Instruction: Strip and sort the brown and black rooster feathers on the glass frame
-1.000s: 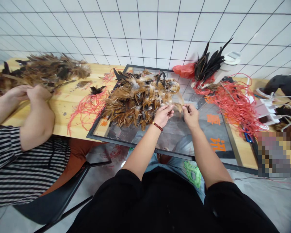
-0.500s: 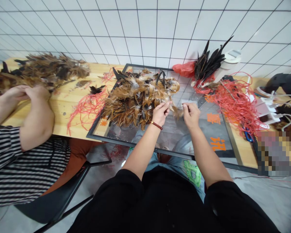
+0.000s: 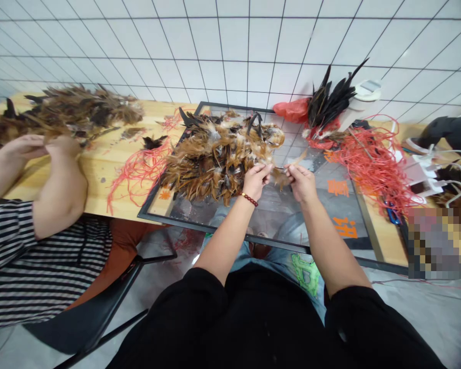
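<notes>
Two hands, left hand (image 3: 255,179) and right hand (image 3: 301,180), fingers pinching brown feathers (image 3: 279,174) over orange-lettered, unreadable glass panel (image 3: 338,205).

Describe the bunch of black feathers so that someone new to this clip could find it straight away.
Start at the dark-framed glass panel lying on the wooden table and go to its far right corner by the tiled wall. There the black feathers fan upward beside a red plastic bag, above tangled red strings. Unlike the brown feather heap near both hands, they are long, dark and pointed.

Feather pile (image 3: 218,154) on glass pane (image 3: 322,215)
</notes>
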`<state>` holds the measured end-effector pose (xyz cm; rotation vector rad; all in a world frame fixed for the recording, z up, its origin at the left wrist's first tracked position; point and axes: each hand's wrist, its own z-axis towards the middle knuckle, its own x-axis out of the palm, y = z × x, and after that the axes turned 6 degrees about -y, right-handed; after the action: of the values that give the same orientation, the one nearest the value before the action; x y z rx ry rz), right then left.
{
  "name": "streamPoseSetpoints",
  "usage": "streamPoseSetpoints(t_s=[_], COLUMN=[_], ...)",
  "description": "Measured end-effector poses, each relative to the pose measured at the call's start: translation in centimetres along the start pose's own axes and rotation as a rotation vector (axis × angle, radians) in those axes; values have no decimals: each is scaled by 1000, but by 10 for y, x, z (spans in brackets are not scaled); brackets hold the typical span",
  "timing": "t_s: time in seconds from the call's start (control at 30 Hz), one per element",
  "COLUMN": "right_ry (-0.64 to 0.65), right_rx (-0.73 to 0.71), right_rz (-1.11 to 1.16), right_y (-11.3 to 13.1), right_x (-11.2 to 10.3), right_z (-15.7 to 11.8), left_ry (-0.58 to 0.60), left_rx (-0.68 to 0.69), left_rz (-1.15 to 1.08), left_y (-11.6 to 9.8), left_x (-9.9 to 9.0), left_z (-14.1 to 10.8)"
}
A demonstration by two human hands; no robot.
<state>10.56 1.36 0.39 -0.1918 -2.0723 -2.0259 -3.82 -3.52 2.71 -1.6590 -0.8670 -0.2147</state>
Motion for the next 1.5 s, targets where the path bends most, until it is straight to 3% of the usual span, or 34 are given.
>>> streamPoseSetpoints(t_s=[0.1,0.4,0.6,1.03,1.3,1.5], right_ry=[4,-141,51,132,17,22], right_rx=[41,-54,-38,-20,-73,-91], right_rz=[63,342,178,27,-41,-24], right_y=[1,2,-6,-3,-9,-10], right_x=[1,-1,3,10,12,14], right_z=[-1,6,2,-7,-6,-7], left_ry=[12,-44,13,0,21,37], left_rx=[-5,-56,-72,-63,-91,-100], left_rz=[28,-26,76,67,90,114], left_y=[0,-5,-1,4,1,-1], left_x=[0,1,3,2,5,6], left_z=[-1,-3,-4,-1,-5,-7])
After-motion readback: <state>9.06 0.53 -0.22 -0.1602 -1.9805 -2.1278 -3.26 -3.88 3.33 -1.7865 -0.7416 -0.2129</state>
